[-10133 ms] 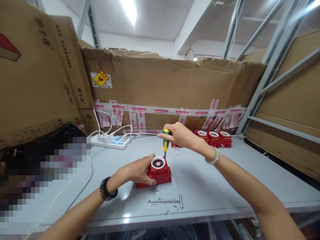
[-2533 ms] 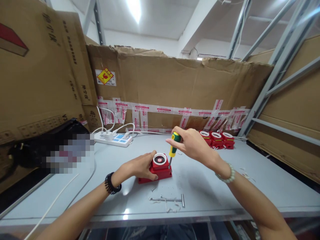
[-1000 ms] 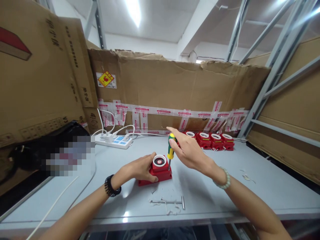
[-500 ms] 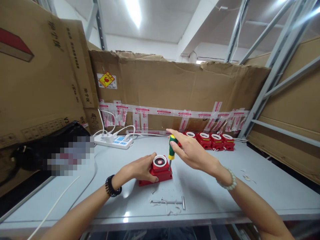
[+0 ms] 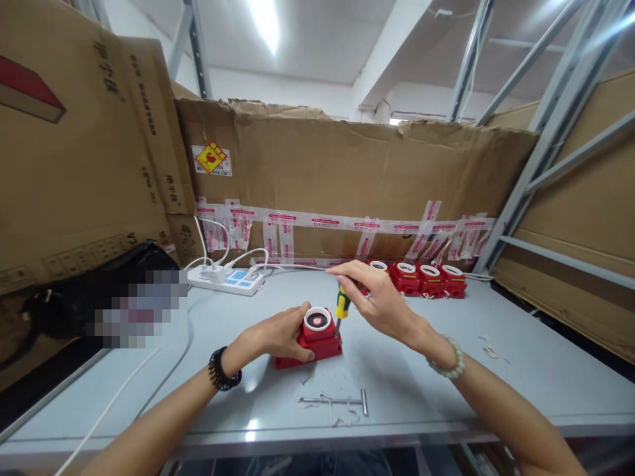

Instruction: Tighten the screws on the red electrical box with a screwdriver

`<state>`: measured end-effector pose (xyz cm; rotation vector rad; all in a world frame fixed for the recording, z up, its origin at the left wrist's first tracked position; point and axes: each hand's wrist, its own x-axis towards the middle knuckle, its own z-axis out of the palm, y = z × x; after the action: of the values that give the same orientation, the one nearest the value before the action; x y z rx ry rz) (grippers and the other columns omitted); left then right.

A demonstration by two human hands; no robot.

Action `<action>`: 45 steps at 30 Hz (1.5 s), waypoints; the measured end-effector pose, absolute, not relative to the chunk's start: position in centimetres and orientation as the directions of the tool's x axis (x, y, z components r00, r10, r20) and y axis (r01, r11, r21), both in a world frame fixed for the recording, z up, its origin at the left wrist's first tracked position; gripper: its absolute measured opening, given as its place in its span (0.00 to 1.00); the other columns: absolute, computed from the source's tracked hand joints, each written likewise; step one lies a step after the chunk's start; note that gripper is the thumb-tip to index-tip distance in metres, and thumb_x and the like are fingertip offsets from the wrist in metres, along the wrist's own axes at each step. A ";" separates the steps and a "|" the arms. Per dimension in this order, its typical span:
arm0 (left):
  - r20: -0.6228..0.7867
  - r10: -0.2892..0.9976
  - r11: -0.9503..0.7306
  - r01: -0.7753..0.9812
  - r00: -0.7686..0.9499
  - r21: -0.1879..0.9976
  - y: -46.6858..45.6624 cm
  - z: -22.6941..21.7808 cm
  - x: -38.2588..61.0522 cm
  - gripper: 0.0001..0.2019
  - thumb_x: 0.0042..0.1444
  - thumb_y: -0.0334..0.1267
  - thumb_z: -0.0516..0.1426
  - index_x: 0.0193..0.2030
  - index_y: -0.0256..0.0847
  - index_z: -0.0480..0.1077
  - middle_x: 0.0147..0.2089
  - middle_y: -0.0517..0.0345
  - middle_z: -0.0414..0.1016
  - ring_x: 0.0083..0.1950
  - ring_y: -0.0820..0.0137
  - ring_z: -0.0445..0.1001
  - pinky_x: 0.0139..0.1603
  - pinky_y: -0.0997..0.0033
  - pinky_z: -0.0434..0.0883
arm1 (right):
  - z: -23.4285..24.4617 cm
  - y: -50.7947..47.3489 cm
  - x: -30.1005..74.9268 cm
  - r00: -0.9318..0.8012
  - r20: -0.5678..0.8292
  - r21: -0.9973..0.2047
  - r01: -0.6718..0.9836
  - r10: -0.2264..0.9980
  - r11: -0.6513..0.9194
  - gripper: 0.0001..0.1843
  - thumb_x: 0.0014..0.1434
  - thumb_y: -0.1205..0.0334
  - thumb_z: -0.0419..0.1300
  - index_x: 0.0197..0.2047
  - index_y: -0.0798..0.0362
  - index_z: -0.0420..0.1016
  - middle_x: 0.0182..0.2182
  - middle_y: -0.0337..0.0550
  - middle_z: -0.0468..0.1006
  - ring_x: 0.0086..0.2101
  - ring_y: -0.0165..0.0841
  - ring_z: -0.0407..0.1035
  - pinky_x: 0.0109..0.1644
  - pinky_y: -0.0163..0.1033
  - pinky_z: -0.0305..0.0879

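We have a wide pale-grey smooth desk (image 5: 421,403) under the fingers of our left hand (image 5: 280,334) and right hand (image 5: 377,301). Well beyond both sets of fingers, we see a tall brown cardboard panel (image 5: 307,165) crossed by clear tape with red print. Past our right fingers, and partly hidden by them, is a row of red boxes topped with white rings (image 5: 429,285). Beyond our left fingers and off to their left is a long white power strip (image 5: 233,283).

Between our hands sits a red stepped box with a white ring and a dark centre (image 5: 322,347). Our left fingers are spread to its width and grip it, thumb on the near face, the others round the far side. Our right fingers are curled nearly closed on the handle of a green-and-yellow screwdriver (image 5: 342,304); its tilted metal shaft runs down from them to the box's right edge.

Nearer us than the left fingers lies a silver T-shaped metal tool (image 5: 342,401), and just short of the left thumb, a small grey metal screw (image 5: 304,381).
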<state>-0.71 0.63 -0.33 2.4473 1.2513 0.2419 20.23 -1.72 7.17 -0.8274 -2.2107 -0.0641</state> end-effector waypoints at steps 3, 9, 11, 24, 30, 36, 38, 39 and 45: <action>-0.016 0.805 -0.536 0.740 0.593 0.407 0.6 -0.3 -0.7 0.23 0.41 0.47 0.61 0.41 0.42 0.56 0.41 0.55 0.69 0.39 0.61 0.70 0.39 0.66 0.67 | 7.1 -1.4 20.1 -0.426 0.696 -0.103 0.738 0.578 0.667 0.18 0.65 0.52 0.49 0.40 0.55 0.75 0.32 0.44 0.78 0.31 0.33 0.71 0.35 0.37 0.63; -0.034 0.811 -0.523 0.748 0.585 0.408 0.6 -0.2 -0.6 0.24 0.41 0.47 0.61 0.42 0.42 0.57 0.42 0.54 0.69 0.40 0.60 0.70 0.40 0.64 0.67 | 8.2 -2.2 20.7 -0.483 0.560 -0.002 0.812 0.673 0.584 0.23 0.66 0.53 0.45 0.56 0.58 0.67 0.41 0.51 0.78 0.39 0.40 0.72 0.39 0.42 0.64; -0.039 0.810 -0.521 0.749 0.585 0.410 0.6 -0.2 -0.6 0.25 0.41 0.47 0.62 0.42 0.42 0.56 0.42 0.53 0.69 0.41 0.59 0.70 0.40 0.64 0.67 | 8.7 -2.8 21.3 -0.584 0.503 -0.030 0.725 0.638 0.688 0.24 0.66 0.59 0.45 0.63 0.57 0.57 0.53 0.51 0.72 0.49 0.39 0.68 0.47 0.42 0.63; -0.034 0.811 -0.522 0.749 0.584 0.409 0.6 -0.3 -0.7 0.25 0.41 0.48 0.61 0.42 0.42 0.57 0.42 0.55 0.69 0.40 0.61 0.70 0.40 0.66 0.67 | 8.4 -2.3 20.1 -0.485 0.531 -0.025 0.810 0.695 0.585 0.21 0.66 0.55 0.43 0.50 0.57 0.70 0.38 0.50 0.78 0.39 0.38 0.71 0.38 0.39 0.61; -0.030 0.806 -0.527 0.740 0.591 0.417 0.7 -0.5 -0.6 0.23 0.41 0.48 0.61 0.39 0.43 0.56 0.39 0.57 0.68 0.38 0.62 0.69 0.37 0.68 0.66 | 8.9 -2.3 21.0 -0.635 0.485 -0.194 0.593 0.602 0.782 0.16 0.65 0.55 0.48 0.51 0.53 0.68 0.37 0.41 0.78 0.34 0.29 0.71 0.40 0.34 0.61; -0.028 0.811 -0.521 0.742 0.585 0.422 0.8 -0.7 -0.7 0.23 0.41 0.48 0.61 0.41 0.42 0.57 0.40 0.57 0.69 0.39 0.62 0.69 0.38 0.67 0.66 | 8.2 -1.8 19.7 -0.462 0.591 0.021 0.828 0.661 0.560 0.26 0.61 0.41 0.47 0.31 0.54 0.73 0.19 0.41 0.73 0.22 0.32 0.65 0.28 0.36 0.52; -0.025 0.809 -0.524 0.740 0.587 0.422 0.9 -0.7 -0.7 0.23 0.41 0.48 0.61 0.41 0.42 0.57 0.40 0.56 0.69 0.39 0.62 0.69 0.38 0.67 0.66 | 8.3 -2.1 19.7 -0.493 0.564 0.017 0.809 0.663 0.587 0.24 0.65 0.46 0.44 0.38 0.55 0.73 0.26 0.44 0.76 0.27 0.33 0.68 0.31 0.37 0.55; -0.024 0.809 -0.524 0.740 0.587 0.422 0.9 -0.7 -0.7 0.24 0.41 0.48 0.61 0.41 0.42 0.57 0.40 0.56 0.69 0.38 0.62 0.69 0.38 0.67 0.66 | 8.5 -2.3 19.9 -0.521 0.540 -0.007 0.783 0.661 0.622 0.22 0.66 0.50 0.43 0.44 0.55 0.72 0.31 0.45 0.78 0.30 0.34 0.70 0.34 0.37 0.57; -0.023 0.808 -0.528 0.740 0.589 0.416 0.8 -0.5 -0.7 0.23 0.41 0.48 0.61 0.40 0.42 0.56 0.39 0.56 0.69 0.38 0.62 0.69 0.36 0.67 0.66 | 9.2 -2.7 21.0 -0.692 0.418 -0.262 0.529 0.589 0.808 0.18 0.67 0.58 0.45 0.57 0.50 0.63 0.43 0.42 0.77 0.36 0.29 0.70 0.42 0.35 0.61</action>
<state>-0.69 0.81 -0.53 2.4387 1.2471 0.2423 20.97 -2.72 9.15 -0.8295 -2.5022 0.1647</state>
